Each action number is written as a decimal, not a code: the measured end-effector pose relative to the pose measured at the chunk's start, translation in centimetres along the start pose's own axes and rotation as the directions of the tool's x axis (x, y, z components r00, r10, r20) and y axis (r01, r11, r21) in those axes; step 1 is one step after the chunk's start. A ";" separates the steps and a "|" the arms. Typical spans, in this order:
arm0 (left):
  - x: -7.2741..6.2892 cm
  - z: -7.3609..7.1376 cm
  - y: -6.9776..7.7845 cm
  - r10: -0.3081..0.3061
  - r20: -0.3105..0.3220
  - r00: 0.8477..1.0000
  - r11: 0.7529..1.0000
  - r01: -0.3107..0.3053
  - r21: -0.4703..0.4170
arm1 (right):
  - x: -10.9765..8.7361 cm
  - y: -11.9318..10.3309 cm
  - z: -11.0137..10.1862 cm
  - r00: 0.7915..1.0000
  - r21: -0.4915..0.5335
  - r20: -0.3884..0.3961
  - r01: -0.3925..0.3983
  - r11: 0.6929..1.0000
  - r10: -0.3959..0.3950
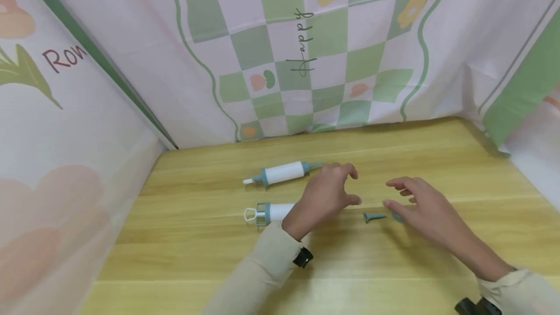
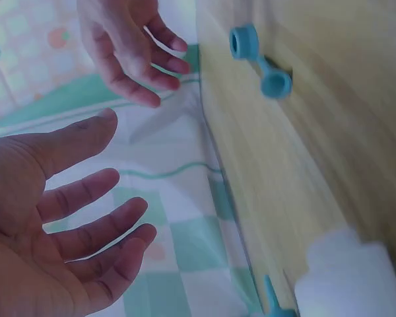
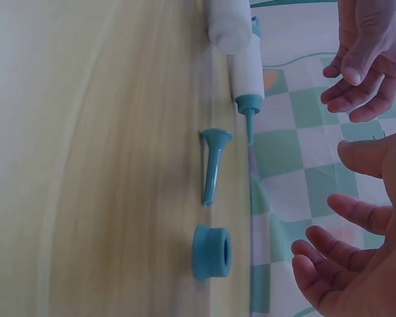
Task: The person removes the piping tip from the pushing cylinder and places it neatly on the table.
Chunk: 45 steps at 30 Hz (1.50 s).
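Observation:
Over the wooden table my left hand holds nothing, its fingers loosely bent and apart from the thumb. To its right my right hand is also bare, fingers spread, above a teal ring-shaped collar. Between the hands lies a teal tapered nozzle, flared at one end. A white-barrelled syringe with a white loop handle lies partly hidden behind the left wrist. Farther back, a second white syringe has teal end pieces and a thin teal tip pointing right.
The wooden table has a pale patterned cloth hanging behind it. Similar cloth hangs on the left side. Both wrists carry black straps or mounts.

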State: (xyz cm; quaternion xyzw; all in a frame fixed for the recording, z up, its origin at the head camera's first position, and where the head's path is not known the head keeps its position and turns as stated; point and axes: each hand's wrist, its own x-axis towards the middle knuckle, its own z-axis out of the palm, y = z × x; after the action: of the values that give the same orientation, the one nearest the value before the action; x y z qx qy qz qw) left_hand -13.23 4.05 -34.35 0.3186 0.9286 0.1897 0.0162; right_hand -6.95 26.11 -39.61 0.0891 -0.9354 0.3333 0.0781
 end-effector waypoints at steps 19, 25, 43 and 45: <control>-0.5 -2.7 -3.9 -0.105 -0.048 0.993 0.993 0.102 -0.058 | 2.9 -2.2 -1.4 0.993 0.029 0.046 0.106 0.994 -0.107; -1.2 -3.1 -5.6 -0.131 -0.064 0.989 0.986 0.124 -0.114 | 3.7 -2.4 -1.1 0.989 0.043 0.041 0.137 0.990 -0.139; -4.6 -5.3 -12.2 -0.253 -0.152 0.955 0.950 0.215 -0.227 | 4.8 -3.6 0.9 0.992 0.140 0.070 0.099 0.985 -0.110; -5.0 -5.6 -13.1 -0.283 -0.159 0.946 0.940 0.241 -0.242 | 4.9 -3.7 1.1 0.992 0.151 0.069 0.090 0.984 -0.101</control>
State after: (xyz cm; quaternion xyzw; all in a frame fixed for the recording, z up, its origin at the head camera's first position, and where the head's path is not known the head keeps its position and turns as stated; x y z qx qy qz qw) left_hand -17.74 -10.40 -34.38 0.1681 0.9334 0.3169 -0.0126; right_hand -11.01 21.98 -37.19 0.1521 -0.9050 0.3939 0.0515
